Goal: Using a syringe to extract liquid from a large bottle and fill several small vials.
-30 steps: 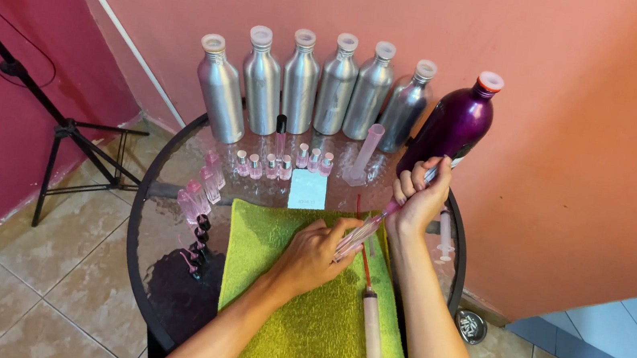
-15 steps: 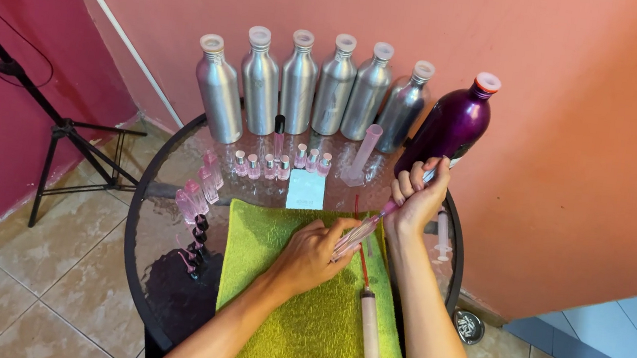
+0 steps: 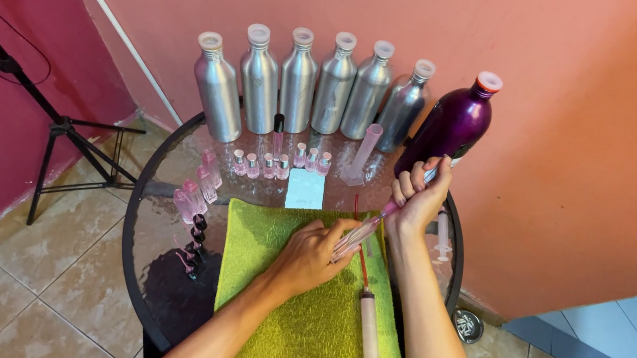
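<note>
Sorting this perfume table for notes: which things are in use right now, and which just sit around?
In use: left hand; right hand; syringe; green towel.

Lying about: silver bottles; purple bottle; small pink vials; second syringe; tripod.

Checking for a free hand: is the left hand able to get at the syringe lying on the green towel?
Probably not right away: the left hand is holding a small vial, though nothing blocks the way to the syringe.
</note>
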